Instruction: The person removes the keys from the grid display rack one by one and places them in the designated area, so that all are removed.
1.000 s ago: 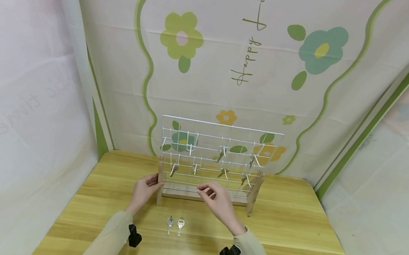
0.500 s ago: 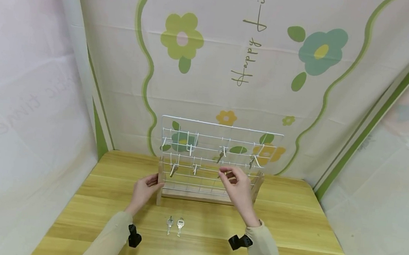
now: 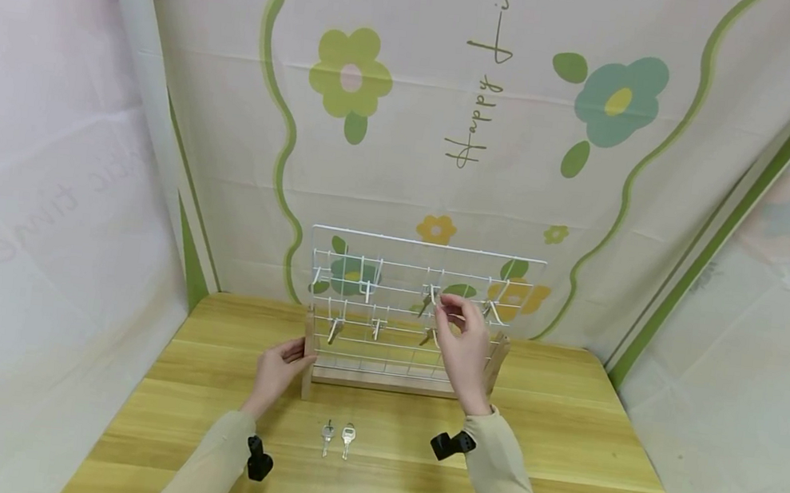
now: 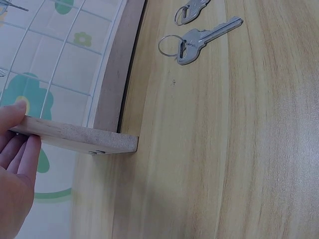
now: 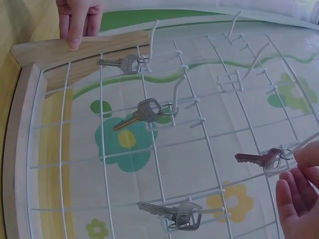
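A white wire grid rack on a wooden stand (image 3: 380, 385) has hooks in two rows, several bearing silver keys. My left hand (image 3: 278, 371) grips the stand's left wooden upright (image 4: 79, 134), thumb on one face and fingers on the other. My right hand (image 3: 465, 350) is raised to the upper row, its curled fingertips at the ring of a hanging key (image 5: 271, 160). That key still hangs blade down. Nearby on the lower row hang a key (image 5: 130, 64), a second key (image 5: 148, 110) and a third key (image 5: 183, 215).
Two more keys lie on the wood-grain table in front of the rack, a left key (image 3: 328, 436) and a right key (image 3: 348, 438), each with a ring. Two upper-left hooks carry no key, one being a hook (image 5: 234, 79). Patterned cloth (image 3: 407, 135) stands behind.
My right hand has risen from low in front of the rack, past the lower row, to the key on the upper row. My left hand stays on the upright.
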Tool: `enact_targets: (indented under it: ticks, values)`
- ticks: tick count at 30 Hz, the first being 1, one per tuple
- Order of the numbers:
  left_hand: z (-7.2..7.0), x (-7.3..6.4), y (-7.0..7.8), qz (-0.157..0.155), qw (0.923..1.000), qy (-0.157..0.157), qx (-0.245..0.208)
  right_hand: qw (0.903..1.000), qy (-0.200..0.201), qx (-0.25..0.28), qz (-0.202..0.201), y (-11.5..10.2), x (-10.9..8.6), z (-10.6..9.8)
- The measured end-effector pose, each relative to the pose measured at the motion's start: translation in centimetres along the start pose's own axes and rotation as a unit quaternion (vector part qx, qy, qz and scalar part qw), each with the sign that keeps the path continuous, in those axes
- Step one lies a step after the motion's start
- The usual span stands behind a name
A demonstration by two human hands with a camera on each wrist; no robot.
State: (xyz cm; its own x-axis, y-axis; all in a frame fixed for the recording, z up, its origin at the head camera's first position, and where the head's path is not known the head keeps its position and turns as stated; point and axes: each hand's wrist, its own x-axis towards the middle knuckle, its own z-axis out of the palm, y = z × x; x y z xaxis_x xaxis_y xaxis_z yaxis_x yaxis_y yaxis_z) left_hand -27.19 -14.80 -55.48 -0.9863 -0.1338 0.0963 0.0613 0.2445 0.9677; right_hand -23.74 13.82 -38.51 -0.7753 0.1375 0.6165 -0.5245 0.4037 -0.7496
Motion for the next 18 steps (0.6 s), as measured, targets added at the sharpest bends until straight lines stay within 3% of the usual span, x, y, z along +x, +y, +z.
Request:
enact_targets:
  ticks: [8, 18]
  values:
    - [0.1, -0.1, -0.4, 0.051, 0.9984, 0.020, 0.013, 0.9997, 0.021, 0.005, 0.011, 0.4, 1.0, 0.9]
    - [0.0, 0.1, 0.0, -0.002, 1.0000, 0.004, 0.009, 0.9994, 0.027, 0.000, 0.020, 0.5, 1.6, 1.2]
